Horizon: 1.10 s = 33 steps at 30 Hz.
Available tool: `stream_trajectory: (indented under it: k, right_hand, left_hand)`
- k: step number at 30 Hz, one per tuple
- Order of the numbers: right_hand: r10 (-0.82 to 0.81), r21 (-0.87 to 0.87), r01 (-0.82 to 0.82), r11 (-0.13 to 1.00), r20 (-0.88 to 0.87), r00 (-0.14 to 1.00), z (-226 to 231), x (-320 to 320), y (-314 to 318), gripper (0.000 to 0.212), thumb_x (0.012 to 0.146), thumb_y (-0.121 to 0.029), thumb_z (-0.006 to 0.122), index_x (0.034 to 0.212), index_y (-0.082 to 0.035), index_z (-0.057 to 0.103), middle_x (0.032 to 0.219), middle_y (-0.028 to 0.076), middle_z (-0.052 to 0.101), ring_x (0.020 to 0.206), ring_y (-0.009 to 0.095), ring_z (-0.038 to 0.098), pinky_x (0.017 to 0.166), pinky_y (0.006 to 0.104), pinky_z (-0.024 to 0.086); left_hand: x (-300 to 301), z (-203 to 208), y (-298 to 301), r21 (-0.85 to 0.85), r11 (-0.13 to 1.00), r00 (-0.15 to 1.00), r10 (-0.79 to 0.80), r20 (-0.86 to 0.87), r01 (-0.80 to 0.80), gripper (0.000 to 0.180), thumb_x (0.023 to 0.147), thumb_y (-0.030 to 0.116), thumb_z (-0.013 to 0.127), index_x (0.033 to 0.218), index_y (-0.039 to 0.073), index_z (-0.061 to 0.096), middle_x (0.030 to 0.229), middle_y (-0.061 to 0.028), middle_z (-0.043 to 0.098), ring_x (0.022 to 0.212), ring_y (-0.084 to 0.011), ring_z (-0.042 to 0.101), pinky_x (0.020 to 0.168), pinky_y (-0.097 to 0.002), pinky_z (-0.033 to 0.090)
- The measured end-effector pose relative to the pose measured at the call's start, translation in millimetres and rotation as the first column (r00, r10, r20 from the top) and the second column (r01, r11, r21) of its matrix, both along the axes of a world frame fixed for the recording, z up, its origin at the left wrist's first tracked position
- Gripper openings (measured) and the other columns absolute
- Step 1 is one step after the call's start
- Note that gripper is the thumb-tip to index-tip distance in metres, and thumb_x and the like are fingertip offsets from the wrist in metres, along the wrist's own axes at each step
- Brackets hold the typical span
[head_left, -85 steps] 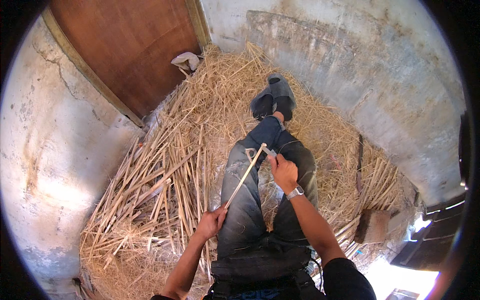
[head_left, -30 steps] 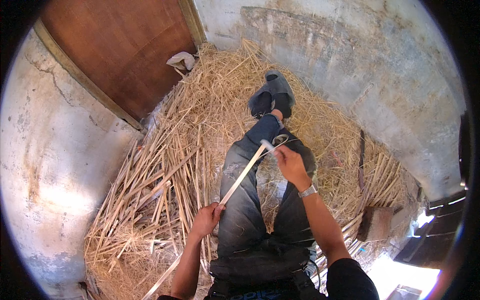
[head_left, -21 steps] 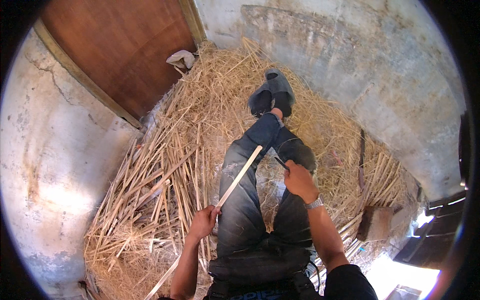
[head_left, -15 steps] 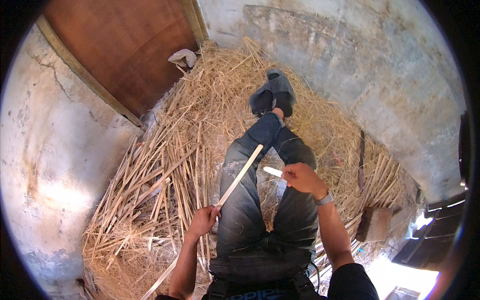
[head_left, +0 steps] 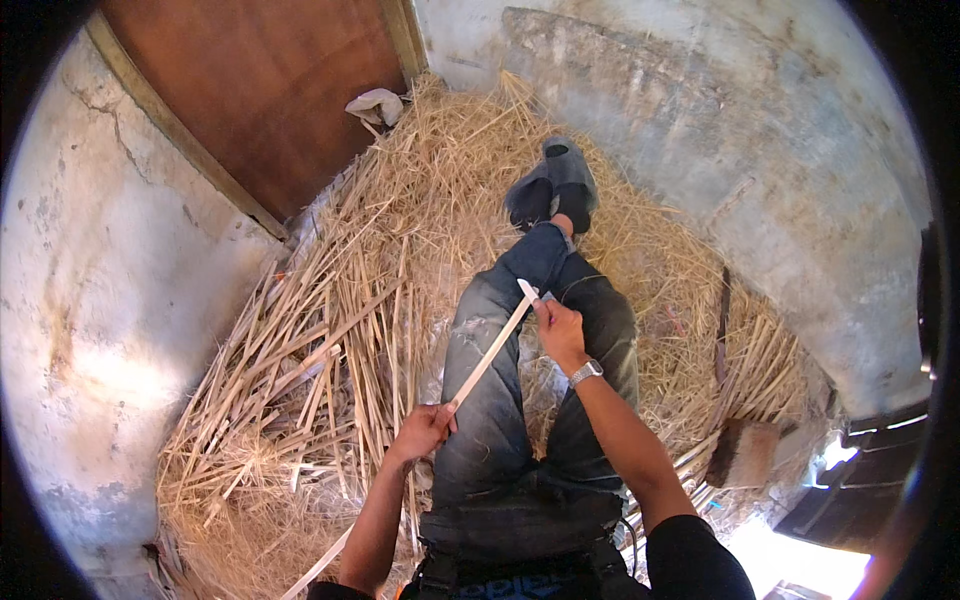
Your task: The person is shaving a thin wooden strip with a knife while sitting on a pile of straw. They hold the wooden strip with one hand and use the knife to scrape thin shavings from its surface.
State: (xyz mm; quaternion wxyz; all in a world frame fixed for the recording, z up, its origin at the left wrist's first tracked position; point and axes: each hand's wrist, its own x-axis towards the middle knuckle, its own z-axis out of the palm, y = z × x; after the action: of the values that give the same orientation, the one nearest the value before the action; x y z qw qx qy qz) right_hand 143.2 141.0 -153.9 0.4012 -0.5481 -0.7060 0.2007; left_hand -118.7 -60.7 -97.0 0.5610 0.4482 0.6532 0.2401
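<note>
My left hand, closed beside my left thigh, grips a pale bamboo strip. The strip slants up and to the right across my legs; another pale length shows below my left forearm, and I cannot tell if it is the same piece. My right hand, a watch on its wrist, is shut on a knife whose handle the fingers hide. Its short bright blade lies against the far end of the strip.
Heaped split bamboo strips lie at my left, with fine shavings around my crossed legs and slippers. A brown block stands at the right. A brown door and stained walls close in the far side.
My right hand has moved up and left, bringing the knife blade from beside the strip onto its far end. My left hand, still gripping the strip, has shifted slightly right.
</note>
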Motion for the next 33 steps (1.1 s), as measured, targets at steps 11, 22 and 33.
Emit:
stream_trajectory:
  k: [11,22,33]
  right_hand:
    - [0.092,-0.156,-0.117,0.981,-0.159,0.983,-19,-20,-40,0.036,0.103,-0.028,0.058,0.077,-0.002,0.058,0.064,0.023,0.056,0.057,0.041,0.058,0.053,0.0475,0.043]
    - [0.36,-0.237,-0.389,0.89,-0.159,0.919,20,-12,-73,0.036,0.101,-0.029,0.063,0.076,-0.003,0.062,0.056,0.018,0.052,0.048,0.031,0.056,0.048,0.0406,0.042]
    - [0.12,-0.33,-0.2,0.923,-0.248,0.961,61,-7,-44,0.033,0.092,-0.035,0.075,0.088,-0.002,0.071,0.063,0.009,0.063,0.055,0.019,0.061,0.053,0.035,0.045]
  left_hand:
    - [1,-14,3,-0.129,0.989,0.976,0.093,0.198,-0.068,0.055,0.104,0.052,0.054,0.075,0.006,0.061,0.058,0.0001,0.05,0.051,-0.011,0.046,0.049,-0.0279,0.037]
    - [12,10,15,-0.085,0.996,0.997,-0.009,0.079,0.016,0.056,0.106,0.049,0.051,0.076,0.004,0.064,0.057,-0.0004,0.051,0.051,-0.0109,0.047,0.049,-0.0287,0.037]
    - [26,8,4,0.203,0.97,0.941,-0.057,-0.334,0.131,0.045,0.104,0.041,0.054,0.088,0.002,0.072,0.067,-0.0195,0.063,0.066,-0.0351,0.066,0.065,-0.0434,0.05]
